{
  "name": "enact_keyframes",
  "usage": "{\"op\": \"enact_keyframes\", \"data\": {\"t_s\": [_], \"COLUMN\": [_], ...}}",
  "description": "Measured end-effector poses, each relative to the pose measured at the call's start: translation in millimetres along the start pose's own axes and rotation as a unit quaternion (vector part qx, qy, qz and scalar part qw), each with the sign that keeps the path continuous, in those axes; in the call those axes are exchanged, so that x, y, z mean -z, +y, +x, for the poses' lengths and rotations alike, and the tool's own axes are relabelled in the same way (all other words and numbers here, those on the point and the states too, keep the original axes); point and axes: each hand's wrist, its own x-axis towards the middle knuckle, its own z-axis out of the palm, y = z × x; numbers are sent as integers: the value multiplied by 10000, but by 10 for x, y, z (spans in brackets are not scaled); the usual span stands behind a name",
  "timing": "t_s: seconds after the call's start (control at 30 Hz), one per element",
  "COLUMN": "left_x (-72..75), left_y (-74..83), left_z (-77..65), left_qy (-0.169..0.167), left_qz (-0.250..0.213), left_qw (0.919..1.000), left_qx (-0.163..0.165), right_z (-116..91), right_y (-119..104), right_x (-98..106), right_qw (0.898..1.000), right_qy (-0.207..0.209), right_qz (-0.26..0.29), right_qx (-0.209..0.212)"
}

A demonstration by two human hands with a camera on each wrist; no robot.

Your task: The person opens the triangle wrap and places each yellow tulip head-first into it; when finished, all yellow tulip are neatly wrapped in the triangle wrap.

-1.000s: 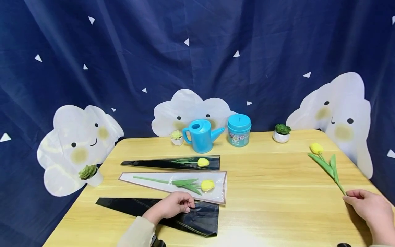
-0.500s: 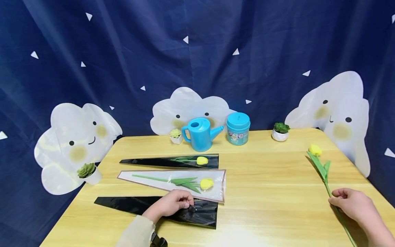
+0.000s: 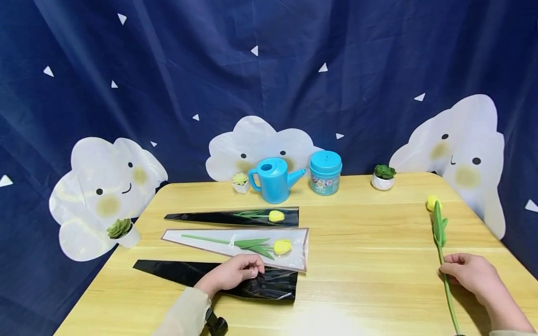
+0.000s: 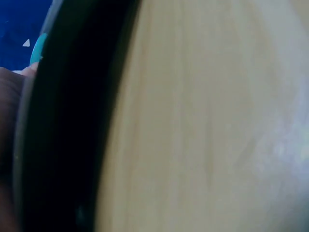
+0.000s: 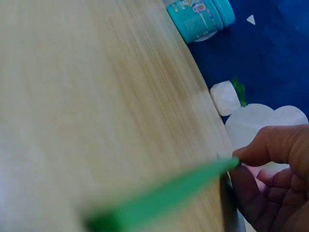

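Observation:
In the head view my left hand (image 3: 235, 273) pinches the upper layer of a black flower wrapping sleeve (image 3: 279, 285) near its wide end. That sleeve lies nearest me, its narrow end pointing left. My right hand (image 3: 470, 277) holds an artificial yellow tulip (image 3: 439, 228) by its green stem, between thumb and fingers, at the right side of the table. The bloom points away from me and the stem end runs toward me. The right wrist view shows the thumb and finger pinching the green stem (image 5: 193, 186). The left wrist view is mostly blocked by a dark blurred band.
Beyond the sleeve lie a white sleeve (image 3: 299, 237) and another black sleeve (image 3: 210, 217), each with a yellow tulip in it. A blue watering can (image 3: 273, 182), a lidded teal tub (image 3: 325, 175) and small potted succulents (image 3: 383, 177) stand along the wooden table's (image 3: 357, 261) edges.
My right hand has moved left with the tulip, which has turned from slanting to nearly straight away from me. The near sleeve's front edge has risen; my left hand has barely moved.

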Motion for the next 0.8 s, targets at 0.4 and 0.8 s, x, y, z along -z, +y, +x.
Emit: {"op": "enact_keyframes", "data": {"t_s": [0.4,0.8], "left_x": [7,4], "left_y": [-56,-53], "left_z": [-28,-1], "left_qy": [87,59], "left_qz": [-447,-363], "left_qw": [9985,9986], "left_qx": [-289,-389], "right_z": [110,83], "right_y": [12,-318], "right_x": [-145,-571], "right_qw": [9597,8782], "right_qy": [-261,-224], "right_qz": [2800,4717], "right_qx": [-4,759]}}
